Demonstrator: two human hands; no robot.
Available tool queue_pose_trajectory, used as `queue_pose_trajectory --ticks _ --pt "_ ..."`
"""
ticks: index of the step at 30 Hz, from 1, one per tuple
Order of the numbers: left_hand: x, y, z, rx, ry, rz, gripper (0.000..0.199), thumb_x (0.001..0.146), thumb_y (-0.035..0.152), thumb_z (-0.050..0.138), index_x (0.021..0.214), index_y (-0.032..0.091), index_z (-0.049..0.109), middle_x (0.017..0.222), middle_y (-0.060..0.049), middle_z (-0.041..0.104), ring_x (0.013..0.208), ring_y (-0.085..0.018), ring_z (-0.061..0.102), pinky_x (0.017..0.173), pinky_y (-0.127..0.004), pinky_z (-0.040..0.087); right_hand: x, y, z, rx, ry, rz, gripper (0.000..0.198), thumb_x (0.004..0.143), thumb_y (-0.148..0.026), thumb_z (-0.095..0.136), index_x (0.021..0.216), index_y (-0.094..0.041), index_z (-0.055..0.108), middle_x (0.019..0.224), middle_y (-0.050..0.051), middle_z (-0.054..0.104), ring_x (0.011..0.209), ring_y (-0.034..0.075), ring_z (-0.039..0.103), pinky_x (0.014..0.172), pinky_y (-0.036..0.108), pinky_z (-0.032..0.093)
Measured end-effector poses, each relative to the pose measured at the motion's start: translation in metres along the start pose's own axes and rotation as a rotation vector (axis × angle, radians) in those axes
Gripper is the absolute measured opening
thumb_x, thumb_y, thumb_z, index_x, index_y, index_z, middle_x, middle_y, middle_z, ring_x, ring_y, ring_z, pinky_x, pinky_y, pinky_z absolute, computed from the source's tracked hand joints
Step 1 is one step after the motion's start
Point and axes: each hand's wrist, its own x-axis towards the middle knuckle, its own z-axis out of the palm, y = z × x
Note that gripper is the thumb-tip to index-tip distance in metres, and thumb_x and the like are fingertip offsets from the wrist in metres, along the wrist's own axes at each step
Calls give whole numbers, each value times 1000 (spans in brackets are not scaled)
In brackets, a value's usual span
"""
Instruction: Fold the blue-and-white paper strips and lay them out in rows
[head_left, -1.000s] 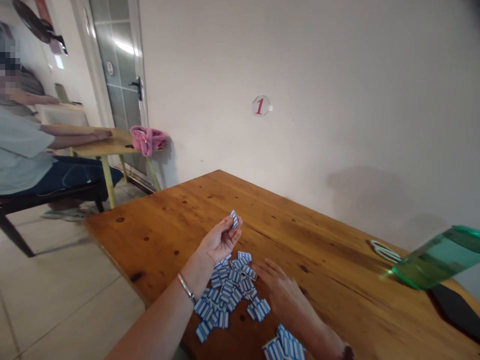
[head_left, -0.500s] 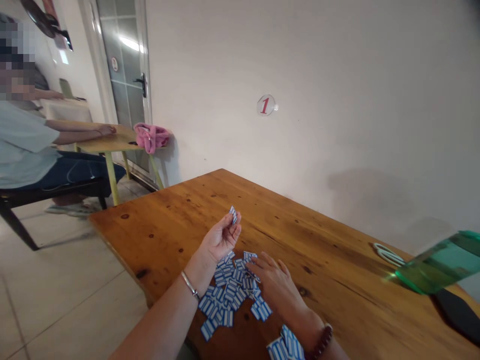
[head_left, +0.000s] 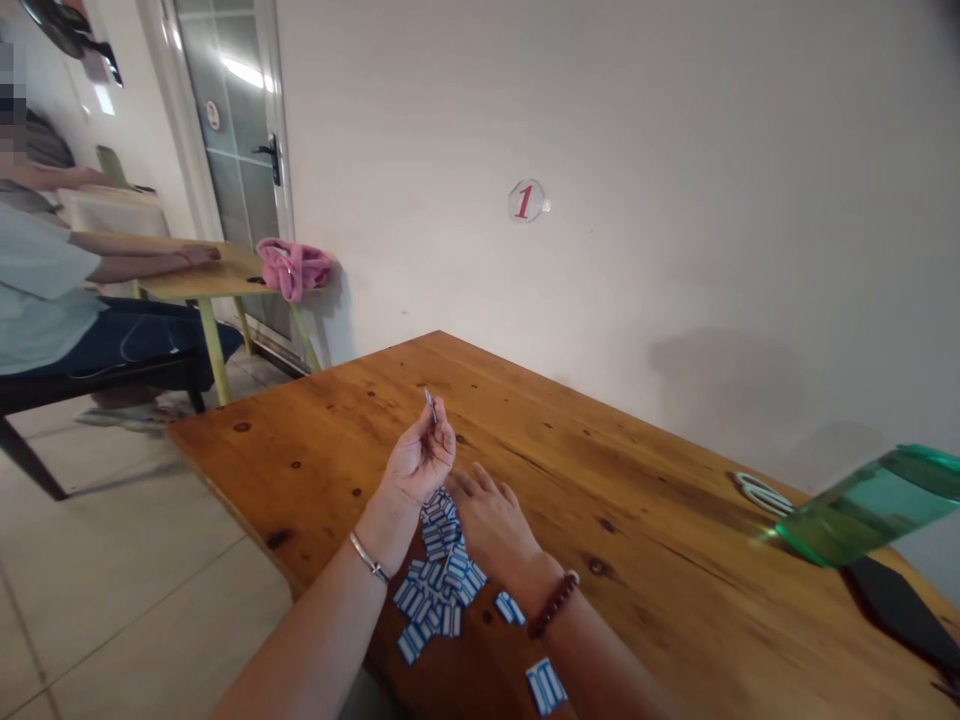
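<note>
My left hand is raised over the table, thumb and fingers pinching a small blue-and-white card seen nearly edge-on. Under and in front of that wrist lies a loose pile of similar blue-and-white striped cards, overlapping one another. My right hand rests at the pile's right edge, palm down with fingers stretched out; its fingertips touch or lie close to the far cards. What is under its palm is hidden. A few cards lie apart near my right forearm.
The wooden table meets a white wall. At right are a green transparent bottle, a white cable and a dark flat object. On the left, a person sits at another table with a pink cloth bag on it.
Both hands have moved left in the view; the right hand has swept leftward against the pile, which is now narrower. The card in my left hand has turned edge-on. The view has shifted slightly.
</note>
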Motion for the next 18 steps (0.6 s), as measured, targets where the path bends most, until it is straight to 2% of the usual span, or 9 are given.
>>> queue_pose_trajectory --ticks 4,8,12,18 --pt "2 2 -2 -18 -22 -21 54 95 19 21 68 14 66 59 -2 71 54 -6 66 53 -12 50 13 -11 1 29 19 -78 41 88 -19 30 126 -21 43 136 8 40 132 27 18 96 57 28" --pt "3 2 -4 -29 -39 -26 53 95 17 20 71 15 67 62 -2 72 58 -6 67 54 -11 50 18 -17 1 47 -8 -93 37 90 -24 27 119 -22 50 129 8 49 130 27 21 96 63 23" --pt "2 1 -3 -9 -23 -28 54 95 18 20 69 14 66 61 -1 71 54 -6 66 53 -12 50 14 -11 7 43 30 -50 39 90 -27 30 125 -22 44 134 7 45 130 28 21 97 65 18" --pt "-1 -1 -1 12 -23 -42 52 95 20 23 68 15 66 60 0 71 53 -6 66 54 -13 50 -4 12 10 0 -22 80 45 88 -23 31 132 -21 36 140 7 36 132 27 17 99 63 12"
